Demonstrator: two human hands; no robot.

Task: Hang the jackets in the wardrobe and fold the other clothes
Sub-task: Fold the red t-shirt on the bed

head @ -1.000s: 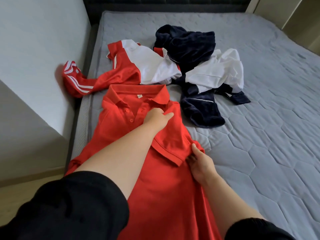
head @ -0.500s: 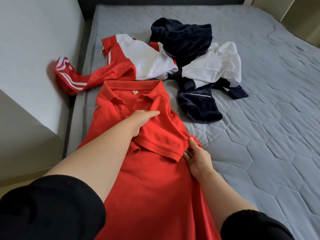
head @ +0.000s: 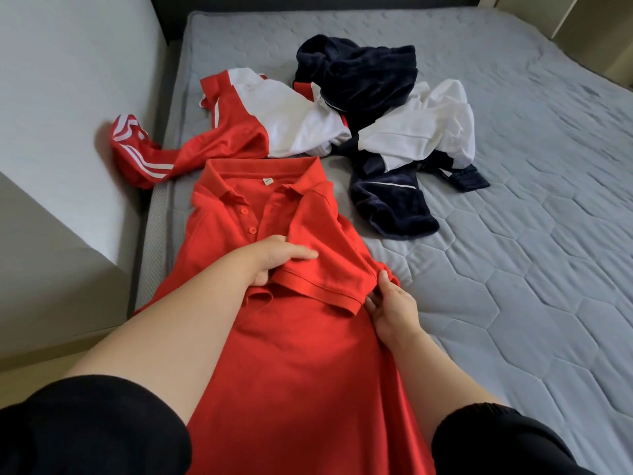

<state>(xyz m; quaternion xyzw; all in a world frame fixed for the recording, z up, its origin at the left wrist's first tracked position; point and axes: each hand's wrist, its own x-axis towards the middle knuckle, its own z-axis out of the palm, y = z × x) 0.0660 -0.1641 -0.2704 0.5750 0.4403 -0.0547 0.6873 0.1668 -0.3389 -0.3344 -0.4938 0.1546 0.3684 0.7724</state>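
Polo shirt is spread on the bed, sleeve pinched by left hand and right hand to fold inward.

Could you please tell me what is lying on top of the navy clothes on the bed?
A crumpled white shirt lies across the middle of the navy clothes; whether they are one garment or two is hidden beneath it.
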